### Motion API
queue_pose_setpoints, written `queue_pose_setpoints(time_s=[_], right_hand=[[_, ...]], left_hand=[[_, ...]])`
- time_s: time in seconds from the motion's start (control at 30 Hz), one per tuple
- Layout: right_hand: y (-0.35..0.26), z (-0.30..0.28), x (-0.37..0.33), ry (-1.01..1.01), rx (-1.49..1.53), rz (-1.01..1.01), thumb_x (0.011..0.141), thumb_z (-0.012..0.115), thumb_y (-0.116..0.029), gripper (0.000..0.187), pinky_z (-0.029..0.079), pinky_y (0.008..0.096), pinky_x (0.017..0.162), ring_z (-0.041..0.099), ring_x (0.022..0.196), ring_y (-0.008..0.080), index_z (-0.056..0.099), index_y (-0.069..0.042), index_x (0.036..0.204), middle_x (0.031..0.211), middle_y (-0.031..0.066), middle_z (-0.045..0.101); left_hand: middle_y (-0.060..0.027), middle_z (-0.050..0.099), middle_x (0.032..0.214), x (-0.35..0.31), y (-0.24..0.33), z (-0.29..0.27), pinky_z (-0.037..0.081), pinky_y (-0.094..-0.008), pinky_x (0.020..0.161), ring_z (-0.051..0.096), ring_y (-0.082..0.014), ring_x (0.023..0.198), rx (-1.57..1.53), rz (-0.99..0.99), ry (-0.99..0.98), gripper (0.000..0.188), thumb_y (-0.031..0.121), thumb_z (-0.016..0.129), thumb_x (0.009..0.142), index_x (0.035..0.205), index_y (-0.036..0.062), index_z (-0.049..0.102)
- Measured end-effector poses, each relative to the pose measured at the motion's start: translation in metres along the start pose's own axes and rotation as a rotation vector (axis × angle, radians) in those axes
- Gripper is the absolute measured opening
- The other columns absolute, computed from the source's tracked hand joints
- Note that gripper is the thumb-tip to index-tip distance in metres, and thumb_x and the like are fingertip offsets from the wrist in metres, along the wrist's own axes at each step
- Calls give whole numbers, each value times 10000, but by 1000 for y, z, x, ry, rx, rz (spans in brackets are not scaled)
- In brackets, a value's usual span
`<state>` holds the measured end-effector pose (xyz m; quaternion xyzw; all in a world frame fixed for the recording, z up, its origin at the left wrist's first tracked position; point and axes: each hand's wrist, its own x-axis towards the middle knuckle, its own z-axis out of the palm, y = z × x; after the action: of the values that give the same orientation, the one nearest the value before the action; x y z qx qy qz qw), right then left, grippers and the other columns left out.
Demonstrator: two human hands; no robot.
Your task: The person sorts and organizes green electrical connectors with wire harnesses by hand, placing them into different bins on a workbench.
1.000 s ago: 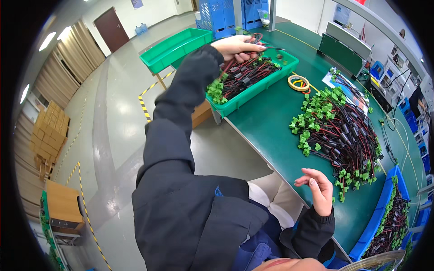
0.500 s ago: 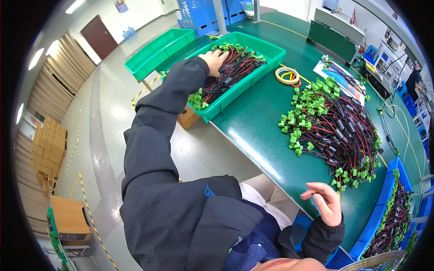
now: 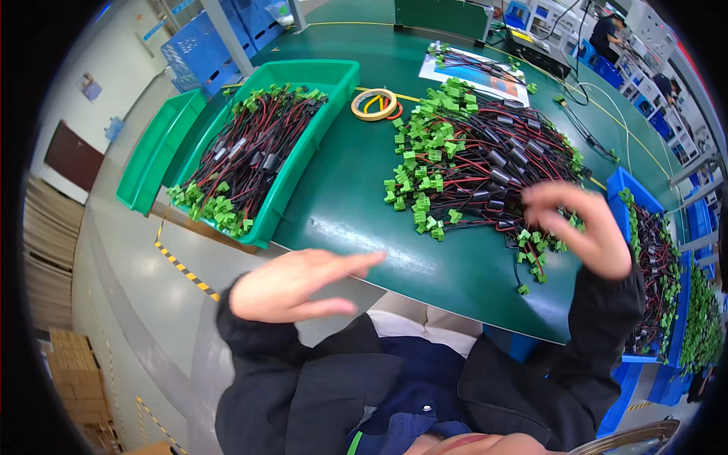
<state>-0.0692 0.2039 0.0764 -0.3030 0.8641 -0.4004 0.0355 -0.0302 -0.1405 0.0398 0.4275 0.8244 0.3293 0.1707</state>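
My left hand [image 3: 299, 287] hangs in the air over the near table edge, fingers stretched and apart, with nothing in it. At the right side of a big pile of cable harnesses [image 3: 500, 159], my right hand [image 3: 580, 227] is held with fingers and thumb parted. It is slightly blurred, and whether the fingertips touch the wires cannot be made out. The harnesses have red and black wires, black cylinders and bright green connectors. To the left, a green tray [image 3: 284, 205] holds more such harnesses, laid lengthwise.
A tape roll [image 3: 373, 105] lies on the green table [image 3: 334, 235]. Several harnesses rest on a printed sheet [image 3: 447, 74] behind the pile. Blue bins [image 3: 623, 189] of harnesses stand at right. Another green tray [image 3: 144, 171] is at far left. People [image 3: 605, 38] work at the far right.
My left hand has left the harnesses in the green tray and come back toward my body. My right hand has moved forward to the pile. The view has turned right.
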Motion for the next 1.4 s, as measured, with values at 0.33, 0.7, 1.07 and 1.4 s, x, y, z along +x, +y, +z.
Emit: queue_pose_setpoints(time_s=[0.33,0.7,1.07,1.4], right_hand=[[75,38,85,283,-717,-176,685,600,-79,210,387,337,644,480,719,226,522,-27,873,725,74,471],[67,13,93,194,-308,138,747,623,-202,345,385,222,548,488,635,77,502,-18,1012,831,55,550],[55,1,82,600,-592,-326,669,634,-104,223,411,270,588,525,675,180,569,-43,873,830,67,570],[54,8,97,185,-783,-189,705,606,-194,205,429,376,624,532,727,299,584,-41,840,773,125,547]], left_hand=[[-175,542,968,18,-25,71,407,-365,771,521,-321,860,-211,135,40,604,210,577,764,1267,37,291],[-100,525,1096,15,-36,66,367,-342,844,496,-260,980,-398,131,5,606,112,571,757,1290,83,282],[-102,532,1093,0,-49,75,367,-339,851,508,-245,973,-428,52,60,606,90,558,761,1298,100,277],[-137,454,1181,10,-43,76,358,-336,873,471,-252,1030,-428,76,92,594,104,560,758,1287,78,292]])
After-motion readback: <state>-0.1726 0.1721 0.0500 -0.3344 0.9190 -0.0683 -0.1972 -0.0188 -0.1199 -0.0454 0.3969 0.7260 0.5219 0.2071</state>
